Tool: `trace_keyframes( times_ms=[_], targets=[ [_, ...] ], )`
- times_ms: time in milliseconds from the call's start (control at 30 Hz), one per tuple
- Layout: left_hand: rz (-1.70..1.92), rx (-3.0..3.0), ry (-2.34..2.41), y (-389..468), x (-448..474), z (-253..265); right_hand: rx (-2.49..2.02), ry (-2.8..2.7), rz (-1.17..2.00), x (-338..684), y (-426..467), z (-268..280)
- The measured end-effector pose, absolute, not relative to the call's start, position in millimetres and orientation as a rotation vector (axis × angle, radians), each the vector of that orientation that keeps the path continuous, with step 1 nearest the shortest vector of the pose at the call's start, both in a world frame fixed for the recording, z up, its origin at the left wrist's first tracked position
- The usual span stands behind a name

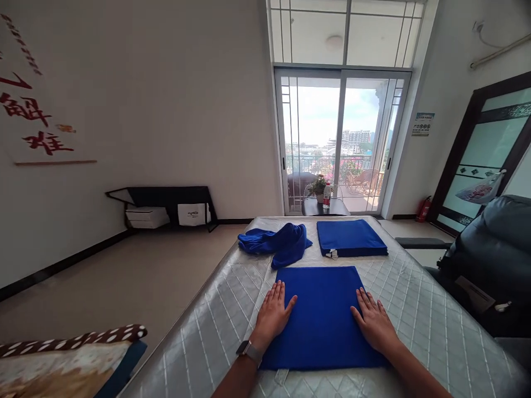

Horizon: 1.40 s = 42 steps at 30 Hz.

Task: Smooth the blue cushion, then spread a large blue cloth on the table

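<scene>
A flat, squared blue cloth (pixel 323 320) lies on the quilted mattress (pixel 215 309) right in front of me. On its left edge rests my left hand (pixel 274 310), palm down with the fingers stretched out and a watch on the wrist. My right hand (pixel 373 319) lies the same way on the cloth's right edge, thumb apart from the fingers. Neither hand grips anything. Beyond the cloth sits a neat stack of folded blue cloths (pixel 350 236) with a white tag at its near side. Left of that stack is a crumpled blue cloth (pixel 277 243).
A small dark table (pixel 307 208) with a potted plant (pixel 318 188) and a bottle (pixel 327 196) stands past the mattress, before a glass sliding door (pixel 311 143). A black leather chair (pixel 498 260) is on the right. Patterned bedding (pixel 62 365) shows at lower left.
</scene>
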<state>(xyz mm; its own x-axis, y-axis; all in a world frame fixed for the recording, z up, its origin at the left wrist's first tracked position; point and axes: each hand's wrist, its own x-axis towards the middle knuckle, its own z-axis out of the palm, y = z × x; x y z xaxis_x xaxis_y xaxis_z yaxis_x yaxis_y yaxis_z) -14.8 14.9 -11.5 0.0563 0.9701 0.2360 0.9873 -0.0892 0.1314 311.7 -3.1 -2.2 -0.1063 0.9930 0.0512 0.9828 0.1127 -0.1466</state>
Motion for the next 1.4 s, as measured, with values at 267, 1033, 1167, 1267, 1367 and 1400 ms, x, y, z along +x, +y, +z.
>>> trace_keyframes(
  times_ms=[267,1033,1167,1267,1367,1400],
  targets=[
    [-0.363,-2.230,-2.019,19.0,-26.3,-23.0,-2.015,-2.234,0.241,315.5,-9.4,16.9],
    [-0.422,-2.661,-1.612,-0.6,148.3,10.0,-2.000,-2.247,0.248,320.8,-8.6,16.4],
    [-0.315,-2.524,-1.825,-7.9,86.4,10.4,-1.989,-2.228,0.260,320.8,-7.6,14.8],
    [-0.276,-2.415,-1.975,-17.9,41.4,7.8,-1.977,-2.227,0.245,321.1,-7.0,10.5],
    [-0.272,-2.342,-2.063,-28.4,11.3,4.0,-1.976,-2.234,0.207,320.8,-5.8,5.8],
    [-0.279,-2.327,-2.080,-30.9,5.7,2.8,-1.979,-2.237,0.194,320.5,-5.4,4.7]
  ],
)
